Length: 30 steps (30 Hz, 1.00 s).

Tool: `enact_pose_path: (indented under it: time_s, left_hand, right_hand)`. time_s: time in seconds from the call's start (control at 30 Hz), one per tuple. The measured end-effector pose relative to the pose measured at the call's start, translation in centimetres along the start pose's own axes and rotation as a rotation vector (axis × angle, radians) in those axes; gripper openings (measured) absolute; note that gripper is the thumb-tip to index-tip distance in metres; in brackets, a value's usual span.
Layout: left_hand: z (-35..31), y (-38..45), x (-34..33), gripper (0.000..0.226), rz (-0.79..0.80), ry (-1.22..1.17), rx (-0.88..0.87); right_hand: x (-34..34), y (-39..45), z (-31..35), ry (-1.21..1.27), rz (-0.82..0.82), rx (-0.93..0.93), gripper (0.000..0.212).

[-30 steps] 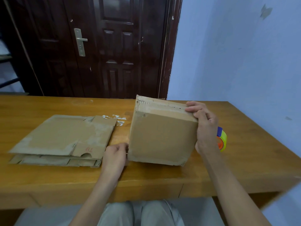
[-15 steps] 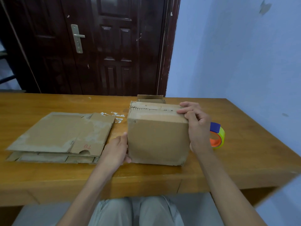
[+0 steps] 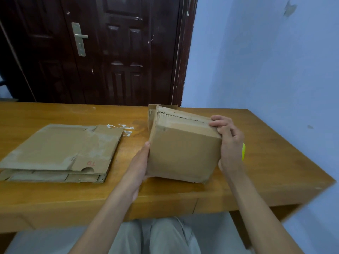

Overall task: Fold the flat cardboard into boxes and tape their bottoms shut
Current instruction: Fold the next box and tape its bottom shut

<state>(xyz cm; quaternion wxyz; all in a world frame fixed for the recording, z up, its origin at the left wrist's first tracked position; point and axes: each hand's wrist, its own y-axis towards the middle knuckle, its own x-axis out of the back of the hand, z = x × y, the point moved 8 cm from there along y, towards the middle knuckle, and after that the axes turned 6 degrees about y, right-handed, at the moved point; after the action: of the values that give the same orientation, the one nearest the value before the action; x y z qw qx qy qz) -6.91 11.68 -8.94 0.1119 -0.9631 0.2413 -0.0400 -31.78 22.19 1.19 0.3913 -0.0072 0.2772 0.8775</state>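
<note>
A folded brown cardboard box (image 3: 183, 151) stands tilted on the wooden table (image 3: 266, 162), its closed flaps facing up and away. My left hand (image 3: 141, 162) lies flat against the box's lower left side, thumb up along the edge. My right hand (image 3: 229, 142) grips the upper right corner, fingers curled over the top flap. A yellow-green tape roll (image 3: 243, 151) shows as a sliver behind my right hand. A stack of flat cardboard (image 3: 60, 151) lies on the table to the left.
Another piece of cardboard (image 3: 152, 110) stands just behind the box. White paper scraps (image 3: 126, 130) lie between stack and box. A dark door (image 3: 110, 52) and a blue wall (image 3: 266, 61) rise behind the table. My knees show below the front edge.
The box has tilted, its right side lifted off the table. My left hand slid up the left side. The tape roll is now mostly hidden behind my right hand.
</note>
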Motion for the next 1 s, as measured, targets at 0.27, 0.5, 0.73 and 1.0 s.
enact_pose_path:
  time_s: [0.27, 0.5, 0.73, 1.0]
  left_hand:
    - [1.6, 0.0, 1.9, 0.070, -0.222, 0.050, 0.073]
    - [-0.2, 0.1, 2.8, 0.028, -0.265, 0.397, -0.093]
    - [-0.1, -0.3, 1.8, 0.027, -0.149, 0.187, -0.101]
    - [0.3, 0.5, 3.8, 0.029, -0.184, 0.415, -0.151]
  right_hand:
    - [-1.8, -4.7, -2.7, -0.054, 0.142, -0.847, 0.037]
    - [-0.8, -5.1, -3.4, -0.047, 0.327, -0.957, 0.067]
    - [-0.8, -7.0, -3.5, -0.028, 0.251, -0.881, 0.062]
    - [-1.8, -7.7, -4.6, -0.053, 0.304, -0.869, 0.064]
